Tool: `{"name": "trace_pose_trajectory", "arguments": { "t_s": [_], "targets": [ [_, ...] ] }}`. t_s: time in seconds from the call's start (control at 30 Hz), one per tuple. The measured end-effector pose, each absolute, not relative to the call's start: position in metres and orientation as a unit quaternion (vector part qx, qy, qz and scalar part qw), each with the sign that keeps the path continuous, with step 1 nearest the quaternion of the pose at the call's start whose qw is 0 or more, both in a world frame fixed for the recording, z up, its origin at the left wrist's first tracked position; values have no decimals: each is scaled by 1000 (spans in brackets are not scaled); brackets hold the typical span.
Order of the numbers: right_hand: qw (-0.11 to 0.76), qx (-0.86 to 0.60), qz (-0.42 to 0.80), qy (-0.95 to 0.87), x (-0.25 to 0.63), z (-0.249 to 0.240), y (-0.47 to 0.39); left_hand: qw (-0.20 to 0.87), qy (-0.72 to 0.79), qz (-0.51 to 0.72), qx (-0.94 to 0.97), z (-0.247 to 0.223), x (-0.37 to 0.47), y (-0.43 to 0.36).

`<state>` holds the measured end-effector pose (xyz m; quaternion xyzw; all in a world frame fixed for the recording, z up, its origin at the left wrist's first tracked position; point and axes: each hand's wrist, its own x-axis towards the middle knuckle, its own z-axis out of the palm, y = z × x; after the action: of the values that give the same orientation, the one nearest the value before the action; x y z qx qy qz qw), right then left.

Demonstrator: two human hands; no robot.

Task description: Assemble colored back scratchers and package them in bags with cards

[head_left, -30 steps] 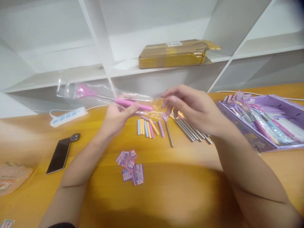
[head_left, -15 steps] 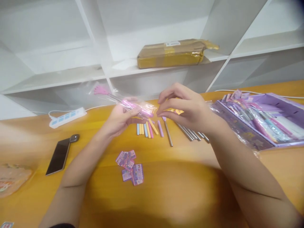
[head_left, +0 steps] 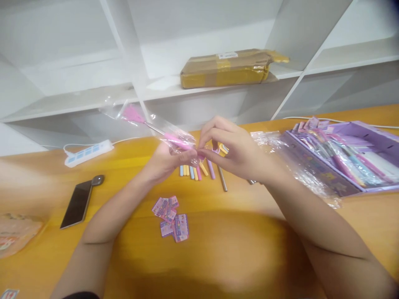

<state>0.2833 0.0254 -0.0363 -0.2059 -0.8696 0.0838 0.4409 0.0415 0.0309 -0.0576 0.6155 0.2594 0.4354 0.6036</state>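
Toward eleven o'clock, the left hand (head_left: 165, 162) gripped a pink-handled, fan-headed metal stick (head_left: 171, 139) in a clear plastic bag (head_left: 154, 119); toward one, the right hand (head_left: 232, 149) pinched the bag's end, where gentle tension seemed wisest.

A taped carton (head_left: 224, 72) with a pale label on top sits on the white shelf (head_left: 77, 98) at the back, its right end ragged. At left on the wooden table (head_left: 137, 261), a white power strip (head_left: 89, 153) lies near the shelving, and closer in is a black tablet (head_left: 77, 203) with a dark mouse (head_left: 97, 180) at its far end. Cut off by the left edge is what seems to be an orange bag (head_left: 21, 232).
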Motion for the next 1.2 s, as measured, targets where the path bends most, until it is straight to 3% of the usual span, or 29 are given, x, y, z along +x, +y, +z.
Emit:
{"name": "trace_pose_trajectory", "arguments": {
  "t_s": [0.3,0.63,0.8,0.97,1.2],
  "targets": [
    [439,-212,83,-869,280,-41,25,538,264,420,682,-68,41,28],
    [442,-212,68,-869,279,-38,19,562,279,384,678,-63,44,23],
    [445,-267,144,-843,282,-39,20,574,285,376,669,-61,44,22],
    [353,-340,303,-817,282,-33,15,543,289,385,688,-55,44,18],
    [272,-257,457,-807,280,-32,22,539,286,367,702,-62,37,17]
  ]
}}
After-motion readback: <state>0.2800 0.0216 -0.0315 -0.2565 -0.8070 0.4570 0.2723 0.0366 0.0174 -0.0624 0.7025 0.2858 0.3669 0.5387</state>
